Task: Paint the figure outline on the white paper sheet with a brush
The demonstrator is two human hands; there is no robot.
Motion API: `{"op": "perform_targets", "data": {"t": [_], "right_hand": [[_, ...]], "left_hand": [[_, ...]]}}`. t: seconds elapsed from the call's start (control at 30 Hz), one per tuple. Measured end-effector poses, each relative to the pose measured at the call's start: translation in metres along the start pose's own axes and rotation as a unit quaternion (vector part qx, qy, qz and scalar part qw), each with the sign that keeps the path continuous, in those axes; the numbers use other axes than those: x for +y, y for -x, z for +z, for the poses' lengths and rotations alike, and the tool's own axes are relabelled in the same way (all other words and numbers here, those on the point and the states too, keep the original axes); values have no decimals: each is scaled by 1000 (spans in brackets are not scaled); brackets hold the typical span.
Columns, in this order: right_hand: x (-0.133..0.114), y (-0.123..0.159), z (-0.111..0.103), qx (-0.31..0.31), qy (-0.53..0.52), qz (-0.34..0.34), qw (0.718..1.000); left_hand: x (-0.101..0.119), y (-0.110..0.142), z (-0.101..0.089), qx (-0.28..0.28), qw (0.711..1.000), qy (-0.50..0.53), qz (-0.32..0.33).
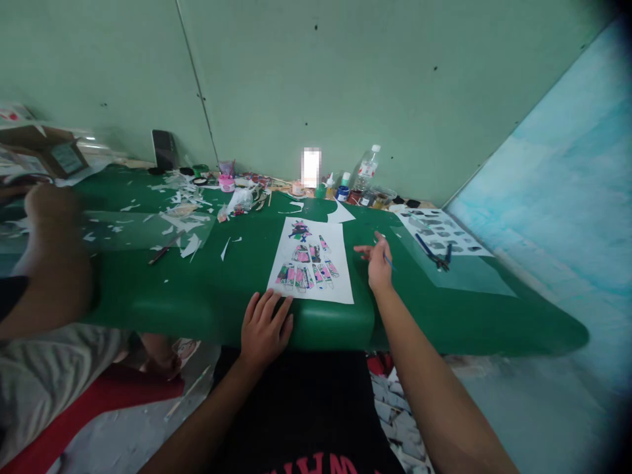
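Note:
A white sheet of paper (340,263) with pink, green and blue printed pieces lies on the green tabletop in front of me. My left hand (266,326) rests flat at its lower left corner, fingers stretched out and slightly apart, with nothing in them. To the right of the sheet, my right hand (379,263) is just off the paper. A thin blue stick (390,261), perhaps a brush or pen handle, is tucked in that hand and pokes out on its right side. Two of its fingers point away from the grip. The stick's other end is hidden.
Dark-handled pliers (434,253) lie on a clear sheet at right, beside a page of grey shapes (444,230). Paint jars (342,193) and a plastic bottle (368,164) line the wall. Paper scraps (190,245) litter the left. Another person's arm (54,257) is at far left.

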State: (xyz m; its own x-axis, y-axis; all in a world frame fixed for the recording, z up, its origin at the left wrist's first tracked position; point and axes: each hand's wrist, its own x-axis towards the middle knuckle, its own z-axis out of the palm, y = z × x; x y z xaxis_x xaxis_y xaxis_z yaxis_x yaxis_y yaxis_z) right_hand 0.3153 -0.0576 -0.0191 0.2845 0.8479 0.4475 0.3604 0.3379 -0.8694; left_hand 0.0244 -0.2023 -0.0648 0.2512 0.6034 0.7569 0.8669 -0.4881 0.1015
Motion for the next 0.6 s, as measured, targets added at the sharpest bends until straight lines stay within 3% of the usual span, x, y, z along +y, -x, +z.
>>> {"op": "perform_targets", "data": {"t": [0.07,0.13,0.37,0.6], "right_hand": [[-8,14,-1,37,-211,99,972],[-16,26,-2,14,-262,127,956],[-33,38,-3,-73,-319,171,929],[-33,39,-7,-74,-338,165,924]], "left_hand": [[2,4,1,2,1000,-2,-7],[4,7,2,6,1000,-8,-15],[7,7,3,11,1000,-23,-13],[6,6,3,12,1000,-22,-16]]}}
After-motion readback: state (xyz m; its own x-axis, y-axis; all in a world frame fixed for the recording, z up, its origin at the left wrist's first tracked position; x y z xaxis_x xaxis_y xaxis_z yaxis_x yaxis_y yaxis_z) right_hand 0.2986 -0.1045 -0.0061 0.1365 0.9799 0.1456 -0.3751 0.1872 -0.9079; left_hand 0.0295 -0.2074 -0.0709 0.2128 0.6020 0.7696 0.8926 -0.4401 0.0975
